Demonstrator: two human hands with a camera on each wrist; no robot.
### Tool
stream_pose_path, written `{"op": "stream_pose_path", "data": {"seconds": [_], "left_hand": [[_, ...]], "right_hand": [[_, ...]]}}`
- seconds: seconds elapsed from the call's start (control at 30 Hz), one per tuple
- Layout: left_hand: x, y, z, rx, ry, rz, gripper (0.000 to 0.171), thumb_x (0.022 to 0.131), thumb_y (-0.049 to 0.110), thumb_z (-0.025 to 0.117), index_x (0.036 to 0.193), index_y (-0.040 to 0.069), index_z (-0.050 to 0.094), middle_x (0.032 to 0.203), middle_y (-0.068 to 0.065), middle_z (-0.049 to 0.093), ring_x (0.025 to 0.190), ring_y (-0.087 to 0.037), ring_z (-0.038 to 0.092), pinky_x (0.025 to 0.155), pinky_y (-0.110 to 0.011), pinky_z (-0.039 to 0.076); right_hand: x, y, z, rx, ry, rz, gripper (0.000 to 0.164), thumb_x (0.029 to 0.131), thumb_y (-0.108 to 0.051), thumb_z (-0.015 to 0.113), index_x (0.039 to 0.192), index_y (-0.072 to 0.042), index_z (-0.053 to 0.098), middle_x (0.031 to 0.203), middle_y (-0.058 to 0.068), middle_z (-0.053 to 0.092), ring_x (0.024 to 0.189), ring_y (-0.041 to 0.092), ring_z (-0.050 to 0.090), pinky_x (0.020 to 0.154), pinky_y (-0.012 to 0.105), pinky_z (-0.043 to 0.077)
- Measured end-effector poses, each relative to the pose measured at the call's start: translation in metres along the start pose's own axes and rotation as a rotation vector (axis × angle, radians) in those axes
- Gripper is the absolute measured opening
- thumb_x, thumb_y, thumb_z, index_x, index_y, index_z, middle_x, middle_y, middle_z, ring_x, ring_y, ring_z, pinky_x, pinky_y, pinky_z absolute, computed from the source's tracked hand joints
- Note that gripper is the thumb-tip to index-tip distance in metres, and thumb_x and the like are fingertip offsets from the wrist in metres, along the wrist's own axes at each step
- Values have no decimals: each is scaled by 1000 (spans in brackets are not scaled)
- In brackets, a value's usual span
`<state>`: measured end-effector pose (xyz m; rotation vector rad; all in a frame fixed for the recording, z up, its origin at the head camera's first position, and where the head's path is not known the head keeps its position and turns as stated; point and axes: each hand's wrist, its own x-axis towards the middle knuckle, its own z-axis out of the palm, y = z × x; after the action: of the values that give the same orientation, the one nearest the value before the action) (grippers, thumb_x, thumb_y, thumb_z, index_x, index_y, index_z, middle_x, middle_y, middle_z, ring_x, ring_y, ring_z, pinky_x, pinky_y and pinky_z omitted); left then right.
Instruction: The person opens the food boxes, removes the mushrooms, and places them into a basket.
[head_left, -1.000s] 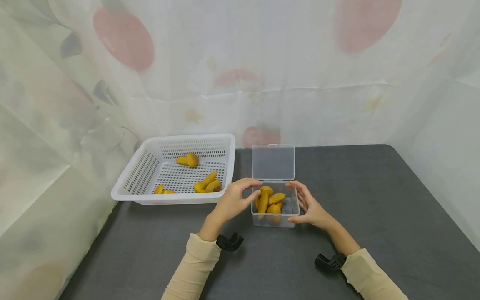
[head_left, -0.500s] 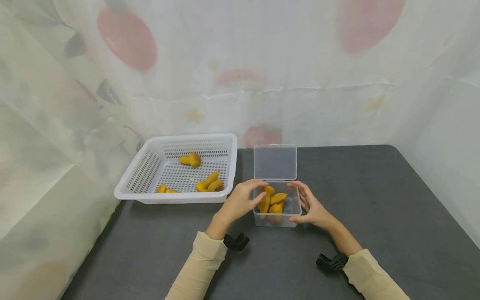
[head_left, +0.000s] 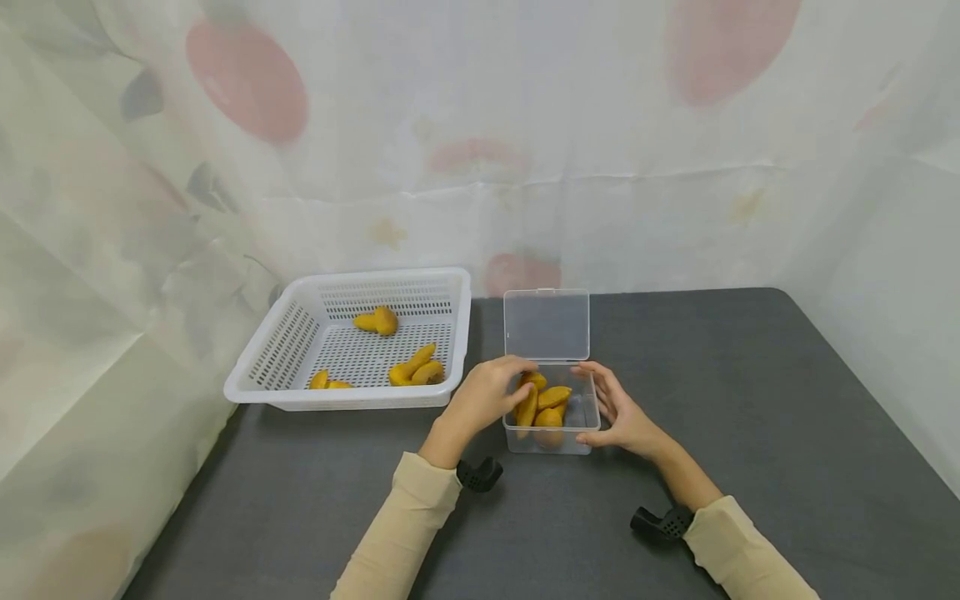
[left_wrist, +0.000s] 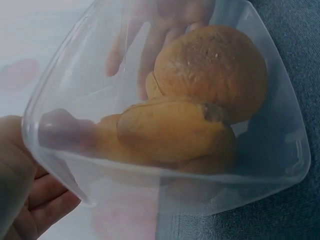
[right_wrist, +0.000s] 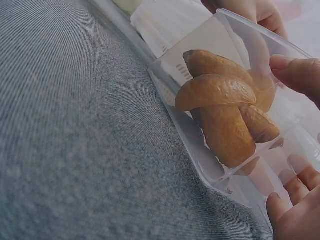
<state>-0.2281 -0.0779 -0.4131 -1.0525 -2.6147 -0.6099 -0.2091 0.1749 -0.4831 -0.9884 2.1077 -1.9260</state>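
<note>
A clear plastic box stands on the table with its lid raised behind it. Several yellow-brown mushrooms lie in its left and middle part. My left hand reaches over the left rim, its thumb against one mushroom. In the left wrist view its other fingers stay apart from that mushroom. My right hand holds the box by its right side, thumb at the front corner and fingers near the back corner. The right wrist view shows a capped mushroom through the clear wall.
A white perforated basket stands at the back left, with several more mushrooms inside. The dark grey table reaches to a printed curtain at the back and sides.
My left hand has shifted slightly to the right, further over the box, with its thumb covering more of the left mushroom. The right hand and the box stay in place.
</note>
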Motion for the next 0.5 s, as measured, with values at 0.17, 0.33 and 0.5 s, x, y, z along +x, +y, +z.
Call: {"op": "stream_pose_path", "data": {"seconds": [0.17,0.33,0.5], "left_hand": [[-1,-3,2,-82,5,16,26,86,11,71,112,4,69,106,-7,72,94,-18,69,84,-30,59],[-3,-4,4,-158,19,24,25,87,8,70,112,6,69,104,-6,71,93,-17,68,83,-27,59],[-4,-5,4,-194,70,51,21,89,5,66,110,5,70,108,-9,70,94,-20,68,81,-30,60]], "right_hand": [[0,0,0,-20,5,18,103,75,1,78,152,-5,10,156,29,14,141,-14,21,120,16,23],[0,0,0,-35,9,34,103,76,0,78,153,-6,10,157,27,15,142,-15,19,122,45,19],[0,0,1,-10,9,24,103,75,0,78,152,-5,10,156,29,14,142,-15,19,114,7,23]]}}
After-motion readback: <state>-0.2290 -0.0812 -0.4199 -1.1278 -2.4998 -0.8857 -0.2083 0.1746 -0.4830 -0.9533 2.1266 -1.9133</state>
